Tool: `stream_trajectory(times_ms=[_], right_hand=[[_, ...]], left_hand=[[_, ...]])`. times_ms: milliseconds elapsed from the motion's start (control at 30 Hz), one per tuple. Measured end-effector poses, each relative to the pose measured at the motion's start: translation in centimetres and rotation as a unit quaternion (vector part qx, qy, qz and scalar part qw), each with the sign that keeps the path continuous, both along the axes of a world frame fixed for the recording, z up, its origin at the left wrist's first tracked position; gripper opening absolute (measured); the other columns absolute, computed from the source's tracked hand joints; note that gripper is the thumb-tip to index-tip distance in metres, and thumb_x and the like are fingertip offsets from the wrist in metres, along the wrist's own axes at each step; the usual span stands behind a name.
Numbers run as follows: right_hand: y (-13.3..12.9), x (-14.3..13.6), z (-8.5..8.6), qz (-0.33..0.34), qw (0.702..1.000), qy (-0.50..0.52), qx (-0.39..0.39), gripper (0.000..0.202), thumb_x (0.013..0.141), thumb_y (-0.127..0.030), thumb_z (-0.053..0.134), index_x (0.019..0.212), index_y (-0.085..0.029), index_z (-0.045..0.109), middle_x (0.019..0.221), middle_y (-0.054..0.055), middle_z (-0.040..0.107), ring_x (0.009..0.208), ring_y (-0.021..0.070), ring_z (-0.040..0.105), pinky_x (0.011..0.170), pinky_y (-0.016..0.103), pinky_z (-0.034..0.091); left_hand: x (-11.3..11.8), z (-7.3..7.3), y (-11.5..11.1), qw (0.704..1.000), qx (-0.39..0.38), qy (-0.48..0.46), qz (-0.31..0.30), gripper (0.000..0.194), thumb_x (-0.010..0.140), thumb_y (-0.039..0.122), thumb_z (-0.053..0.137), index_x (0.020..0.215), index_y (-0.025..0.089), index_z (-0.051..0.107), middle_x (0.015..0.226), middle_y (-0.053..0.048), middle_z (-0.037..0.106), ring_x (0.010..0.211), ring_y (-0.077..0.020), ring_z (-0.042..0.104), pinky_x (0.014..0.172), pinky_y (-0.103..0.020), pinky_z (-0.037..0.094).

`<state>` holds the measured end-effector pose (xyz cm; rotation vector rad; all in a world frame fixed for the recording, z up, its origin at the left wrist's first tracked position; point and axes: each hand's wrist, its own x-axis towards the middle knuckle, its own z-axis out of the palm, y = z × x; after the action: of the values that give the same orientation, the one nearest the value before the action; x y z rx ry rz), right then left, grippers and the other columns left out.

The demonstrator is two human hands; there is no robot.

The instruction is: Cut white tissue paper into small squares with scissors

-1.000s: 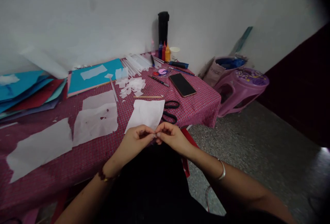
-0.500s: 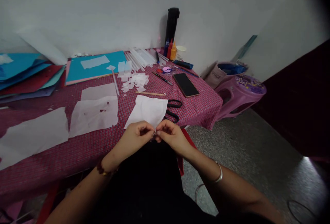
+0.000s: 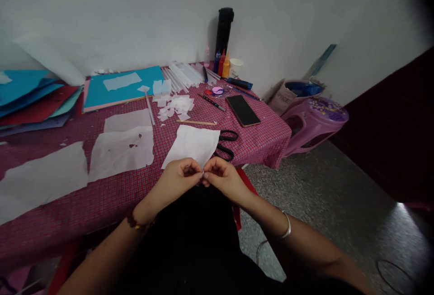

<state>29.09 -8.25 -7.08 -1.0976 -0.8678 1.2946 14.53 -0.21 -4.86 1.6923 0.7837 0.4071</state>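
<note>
Lying partly over scissors [image 3: 228,135], white sheet [image 3: 193,145] near hands [image 3: 226,180]

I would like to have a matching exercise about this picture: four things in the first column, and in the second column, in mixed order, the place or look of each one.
1. Left hand
2. Phone
3. Scissors
4. Right hand

A. Black handles showing at the edge of a white sheet
B. A silver bangle on this side's forearm
C. Dark bead bracelet at this side's wrist
D. Flat on the checked tablecloth, screen dark

Pairs: 1-C, 2-D, 3-A, 4-B
</note>
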Motion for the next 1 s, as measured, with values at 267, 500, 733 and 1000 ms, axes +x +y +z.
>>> stream_trajectory(times_ms=[267, 500, 733, 1000], right_hand=[[0.0, 0.0, -0.3, -0.01, 1.0, 0.005, 0.027, 0.014, 0.073, -0.023, 0.067, 0.078, -0.02, 0.054, 0.066, -0.005, 0.06, 0.057, 0.0085, 0.059, 0.057, 0.022, 0.049], [-0.4, 0.0, -0.6, -0.02, 0.996, -0.073, 0.049, 0.009, 0.076, -0.016, 0.06, 0.079, -0.021, 0.053, 0.069, -0.005, 0.057, 0.061, 0.0097, 0.057, 0.061, 0.024, 0.047], [-1.0, 0.4, -0.5, -0.024, 0.959, -0.266, 0.09, 0.017, 0.077, -0.007, 0.053, 0.088, -0.02, 0.058, 0.08, -0.001, 0.06, 0.073, 0.0127, 0.057, 0.069, 0.026, 0.046], [-0.8, 0.3, 0.1, -0.036, 0.975, -0.199, 0.088, 0.009, 0.076, -0.013, 0.056, 0.081, -0.02, 0.055, 0.073, -0.003, 0.056, 0.065, 0.0115, 0.053, 0.062, 0.024, 0.043]], left_hand=[[-0.3, 1.5, 0.0, 0.999, 0.025, 0.01, -0.018, 0.016, 0.079, 0.02, 0.054, 0.08, 0.014, 0.069, 0.073, -0.002, 0.07, 0.068, -0.014, 0.062, 0.066, -0.024, 0.048], [0.0, 0.6, -0.2, 0.999, 0.042, 0.015, -0.003, 0.012, 0.077, 0.02, 0.057, 0.077, 0.013, 0.068, 0.072, -0.003, 0.07, 0.066, -0.0139, 0.063, 0.062, -0.023, 0.047], [0.4, 1.3, -1.3, 0.951, 0.278, 0.135, -0.018, 0.015, 0.076, 0.012, 0.052, 0.071, 0.016, 0.066, 0.068, -0.002, 0.067, 0.062, -0.0135, 0.058, 0.058, -0.023, 0.039], [0.5, 1.1, -1.0, 0.993, 0.097, 0.067, 0.032, 0.009, 0.07, 0.015, 0.051, 0.065, 0.016, 0.059, 0.057, 0.003, 0.057, 0.052, -0.0099, 0.051, 0.05, -0.02, 0.039]])
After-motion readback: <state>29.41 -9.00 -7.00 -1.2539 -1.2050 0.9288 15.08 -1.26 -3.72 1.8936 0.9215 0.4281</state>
